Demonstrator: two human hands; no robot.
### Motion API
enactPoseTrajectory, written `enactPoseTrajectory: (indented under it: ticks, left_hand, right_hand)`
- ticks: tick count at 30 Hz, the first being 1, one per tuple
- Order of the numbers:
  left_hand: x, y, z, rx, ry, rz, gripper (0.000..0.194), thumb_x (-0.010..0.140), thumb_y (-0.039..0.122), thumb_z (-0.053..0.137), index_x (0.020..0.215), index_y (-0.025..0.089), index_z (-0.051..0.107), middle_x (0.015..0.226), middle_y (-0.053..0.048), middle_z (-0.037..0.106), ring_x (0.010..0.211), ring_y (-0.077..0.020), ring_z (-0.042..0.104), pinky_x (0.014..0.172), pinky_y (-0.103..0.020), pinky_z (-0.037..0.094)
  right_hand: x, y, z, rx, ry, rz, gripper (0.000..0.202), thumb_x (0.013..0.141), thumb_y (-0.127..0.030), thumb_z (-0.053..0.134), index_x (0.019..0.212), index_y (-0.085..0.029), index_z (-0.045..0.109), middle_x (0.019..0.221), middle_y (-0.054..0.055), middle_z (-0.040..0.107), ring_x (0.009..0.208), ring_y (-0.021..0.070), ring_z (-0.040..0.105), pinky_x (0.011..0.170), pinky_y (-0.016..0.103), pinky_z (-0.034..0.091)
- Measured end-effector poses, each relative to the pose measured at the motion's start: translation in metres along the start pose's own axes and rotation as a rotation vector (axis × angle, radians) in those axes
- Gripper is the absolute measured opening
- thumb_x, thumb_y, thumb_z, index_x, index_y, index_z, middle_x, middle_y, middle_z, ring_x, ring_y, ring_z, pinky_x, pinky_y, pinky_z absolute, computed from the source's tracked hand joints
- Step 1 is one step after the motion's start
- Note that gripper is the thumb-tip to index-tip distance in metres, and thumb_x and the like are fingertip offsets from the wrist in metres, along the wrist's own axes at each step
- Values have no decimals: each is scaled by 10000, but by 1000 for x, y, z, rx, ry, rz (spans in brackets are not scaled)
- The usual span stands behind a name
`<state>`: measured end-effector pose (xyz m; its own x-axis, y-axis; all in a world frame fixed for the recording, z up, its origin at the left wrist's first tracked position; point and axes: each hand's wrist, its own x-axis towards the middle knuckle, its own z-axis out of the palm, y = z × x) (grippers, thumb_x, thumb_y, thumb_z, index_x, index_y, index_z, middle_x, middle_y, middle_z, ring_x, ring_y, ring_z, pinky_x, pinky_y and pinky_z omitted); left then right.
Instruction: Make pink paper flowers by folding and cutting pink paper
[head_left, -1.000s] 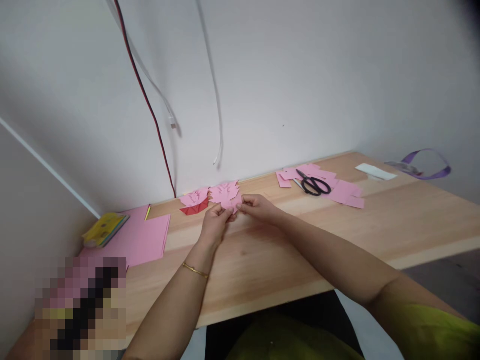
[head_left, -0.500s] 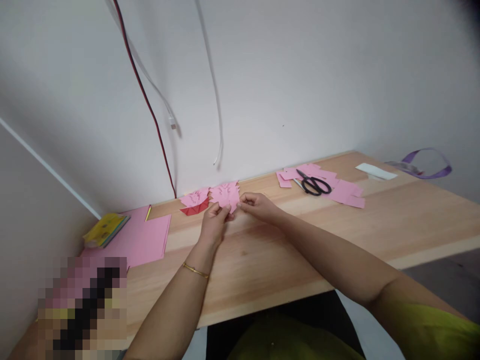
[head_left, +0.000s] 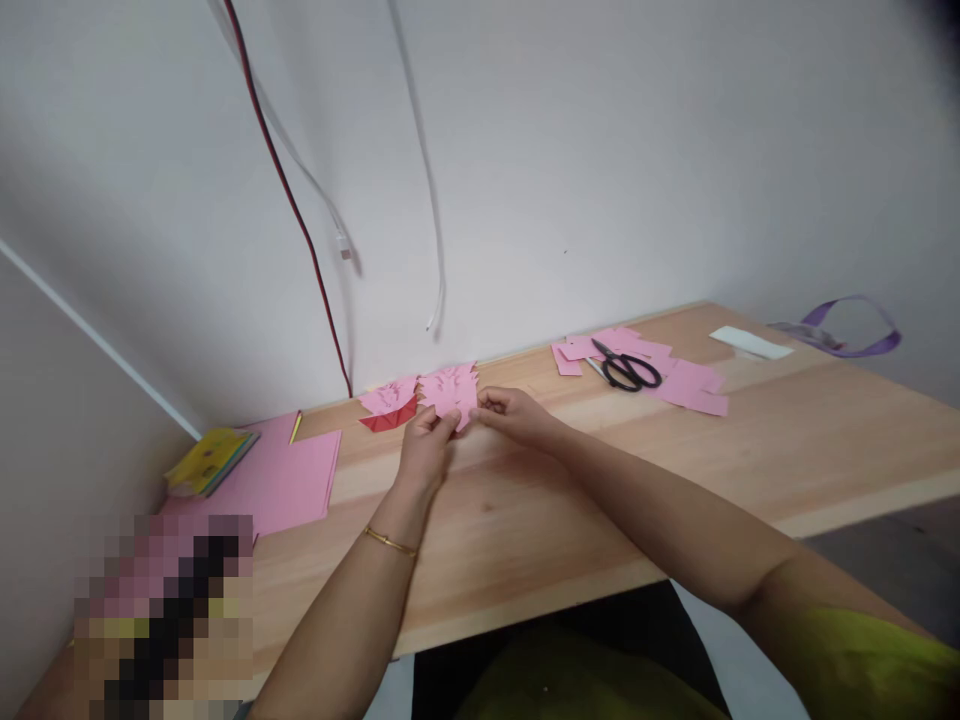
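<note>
A pink paper cutout (head_left: 448, 385) with jagged edges and small cut slits is held up over the back part of the wooden table. My left hand (head_left: 425, 445) pinches its lower edge between thumb and fingers. At its right side my right hand (head_left: 517, 415) has thumb and fingertips closed on the edge. Just left of the cutout lies another slit pink paper cutout (head_left: 391, 396), with a red folded paper (head_left: 390, 415) in front of it.
Black-handled scissors (head_left: 628, 370) lie on pink paper scraps (head_left: 690, 385) at the right. A white strip (head_left: 750, 342) lies farther right. Pink sheets (head_left: 292, 480) and a yellow packet (head_left: 210, 460) are at the left. Cables (head_left: 300, 215) hang along the wall.
Almost nothing differs. My right thumb has shifted very slightly at the cutout's edge; both hands keep their place.
</note>
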<state>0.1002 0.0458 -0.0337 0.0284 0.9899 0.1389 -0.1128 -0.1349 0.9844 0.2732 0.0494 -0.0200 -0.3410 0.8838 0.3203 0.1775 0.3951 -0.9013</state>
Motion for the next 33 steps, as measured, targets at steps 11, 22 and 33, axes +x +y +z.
enactPoseTrajectory:
  ticks: [11,22,33]
  left_hand:
    - [0,2,2,-4,-6,-45,258,641,359,760,720,139,652,742,-2,609,611,-86,531,617,-240,489]
    - [-2,1,5,-105,-130,-138,245,579,278,817,703,134,661,657,-1,621,600,-88,559,612,-225,473]
    - [-5,10,7,103,-145,-11,186,619,299,788,612,149,678,624,-10,623,638,-123,562,643,-244,445]
  right_hand:
    - [0,-2,0,-111,15,23,364,895,-417,432,628,-177,492,631,1,540,630,124,506,634,253,391]
    - [2,10,0,353,-78,40,373,679,-390,750,903,-163,554,811,7,618,773,136,604,740,285,488]
    - [-1,0,0,163,-75,3,286,745,-430,686,771,-153,619,785,42,661,766,163,613,732,300,489]
